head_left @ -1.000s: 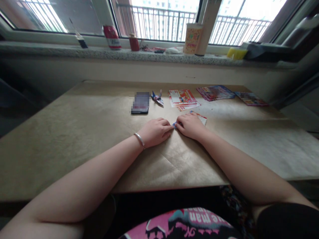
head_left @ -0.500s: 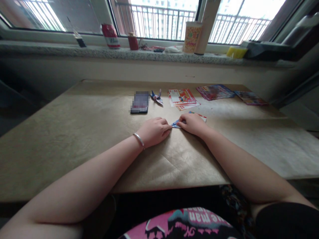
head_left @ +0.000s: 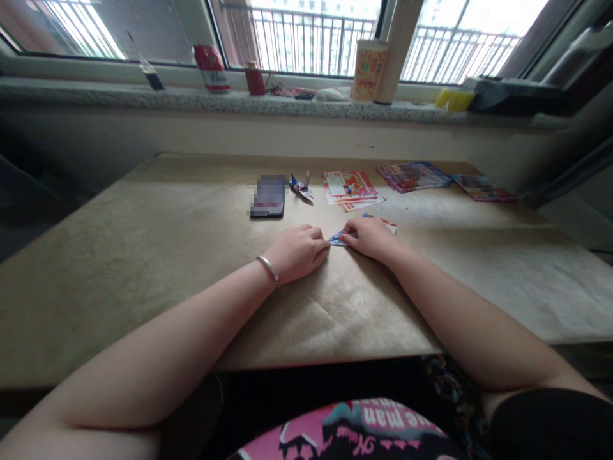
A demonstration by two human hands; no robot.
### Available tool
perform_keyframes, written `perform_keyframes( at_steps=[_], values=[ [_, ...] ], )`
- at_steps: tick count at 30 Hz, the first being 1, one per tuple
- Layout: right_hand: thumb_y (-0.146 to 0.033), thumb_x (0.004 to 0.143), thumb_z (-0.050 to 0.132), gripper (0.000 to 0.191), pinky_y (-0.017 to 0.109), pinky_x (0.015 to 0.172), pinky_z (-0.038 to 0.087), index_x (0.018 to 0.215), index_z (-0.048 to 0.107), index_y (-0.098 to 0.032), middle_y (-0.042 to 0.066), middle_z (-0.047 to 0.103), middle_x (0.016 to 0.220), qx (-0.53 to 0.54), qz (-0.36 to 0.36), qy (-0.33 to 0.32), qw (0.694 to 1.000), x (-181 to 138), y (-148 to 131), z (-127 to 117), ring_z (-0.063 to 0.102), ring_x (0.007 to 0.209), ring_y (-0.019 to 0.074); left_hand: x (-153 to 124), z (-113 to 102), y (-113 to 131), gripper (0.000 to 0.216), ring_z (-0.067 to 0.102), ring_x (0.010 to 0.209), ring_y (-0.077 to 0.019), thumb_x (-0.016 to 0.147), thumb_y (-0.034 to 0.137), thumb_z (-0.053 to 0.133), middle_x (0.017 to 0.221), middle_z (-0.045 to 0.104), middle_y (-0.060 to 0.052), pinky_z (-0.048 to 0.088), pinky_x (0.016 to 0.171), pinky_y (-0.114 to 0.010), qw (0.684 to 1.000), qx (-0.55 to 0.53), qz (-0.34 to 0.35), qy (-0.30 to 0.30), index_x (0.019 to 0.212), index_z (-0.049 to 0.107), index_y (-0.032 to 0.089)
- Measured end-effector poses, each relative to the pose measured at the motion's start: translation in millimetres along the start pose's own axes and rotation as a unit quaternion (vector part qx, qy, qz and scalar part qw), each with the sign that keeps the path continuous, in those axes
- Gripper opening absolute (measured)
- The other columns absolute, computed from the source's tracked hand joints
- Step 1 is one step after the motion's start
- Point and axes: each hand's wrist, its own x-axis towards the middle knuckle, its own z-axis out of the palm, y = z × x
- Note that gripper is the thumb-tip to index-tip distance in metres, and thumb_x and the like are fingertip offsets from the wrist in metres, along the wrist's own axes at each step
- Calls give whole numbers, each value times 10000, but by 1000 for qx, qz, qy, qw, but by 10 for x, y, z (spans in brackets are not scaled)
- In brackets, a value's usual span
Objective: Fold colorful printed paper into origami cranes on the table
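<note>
A small piece of folded paper (head_left: 336, 239), blue and white with some red and green at its far edge, lies flat on the table in front of me. My left hand (head_left: 299, 252), with a silver bangle at the wrist, pinches the paper's left tip between closed fingers. Over the paper's right part rests my right hand (head_left: 368, 237), thumb and fingertips pressed on it, hiding much of it. Beyond my hands, a folded paper figure (head_left: 301, 189) with pointed ends stands beside a dark phone (head_left: 269, 197).
Several red and white printed sheets (head_left: 352, 188) lie past my right hand. Farther right are a stack of colourful sheets (head_left: 414, 177) and another printed stack (head_left: 481, 188). On the windowsill (head_left: 287, 107) stand a red can (head_left: 211, 68), a red bottle (head_left: 255, 79) and a patterned cup (head_left: 369, 70).
Almost nothing differs. Both hands keep the same hold on the folded paper, and the view has shifted only very slightly.
</note>
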Motion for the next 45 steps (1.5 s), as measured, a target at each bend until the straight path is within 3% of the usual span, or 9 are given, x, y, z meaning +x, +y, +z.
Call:
perform_keyframes(
  at_steps=[20,35,41,45],
  values=[
    [-382,887,515,263,321,731,402,886,695,-191,81,740,953,-19,-23,0,1000,-11,-20,3,647,871,232,9,8,-12,276,612,857,-202,936,279,472,903,667,-94,498,728,-316,1000,5,3,11,972,726,176],
    [-389,882,518,253,320,743,406,886,687,-201,74,737,965,-15,-14,0,1000,-24,-27,4,641,887,231,-23,-107,-123,295,625,869,-174,893,247,472,957,702,-43,491,744,-275,998,14,-20,-54,891,766,223],
    [-370,879,529,232,311,723,395,858,680,-194,77,735,936,-6,-30,17,999,-41,-19,23,638,858,223,-84,-46,-204,277,636,881,-181,898,239,476,971,715,-50,512,793,-299,999,-26,-5,-18,904,750,198],
    [-347,876,537,207,309,729,390,864,671,-190,77,725,904,7,-44,32,999,-50,0,45,625,836,214,-68,54,-253,306,630,1004,-191,915,224,461,1160,681,-68,519,879,-332,998,-51,28,26,1137,669,187]
  ],
)
